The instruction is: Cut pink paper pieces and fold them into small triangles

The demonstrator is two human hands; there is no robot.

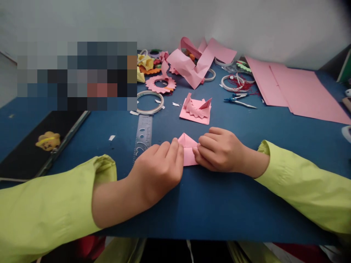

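Between my two hands is a small piece of pink folded paper, with a pointed top and a straight lower edge. My left hand is closed on its left side, fingers pressed together. On the right side my right hand grips it with curled fingers. Both thumbs and the paper's side edges are mostly hidden. Just beyond lies a stack of pink paper squares with folded pink pieces on top. A clear plastic ruler lies beside my left hand.
Behind are a tape roll, a pink paper ring, crumpled pink paper strips, a compass and pink sheets. A dark panel with a bear charm lies left on the blue table. Part of the upper left is pixelated.
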